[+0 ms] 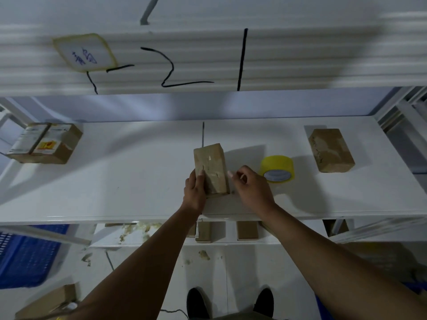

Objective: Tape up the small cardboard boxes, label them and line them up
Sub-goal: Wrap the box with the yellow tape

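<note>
We stand in a stockroom or packing room. White metal shelves (pixel 127 176) rise in tiers, the upper edge (pixel 300 65) marked with big hand-drawn numbers and a taped handwritten label (pixel 84 53). Plain cardboard boxes (pixel 330 150) sit spaced along the shelf beside a roll of yellow tape (pixel 277 168). More boxes (pixel 247 229) fill the tier below, and a blue plastic crate (pixel 27 257) stands on the scrap-littered floor (pixel 208 269).

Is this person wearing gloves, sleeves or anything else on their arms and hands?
No, nothing shows. The left hand and right hand have no gloves, and I can see no rings, watch or bracelet. The left forearm and right forearm are uncovered down to the picture's bottom edge, so no sleeve is in view. There are no cables or markings on them.
</note>
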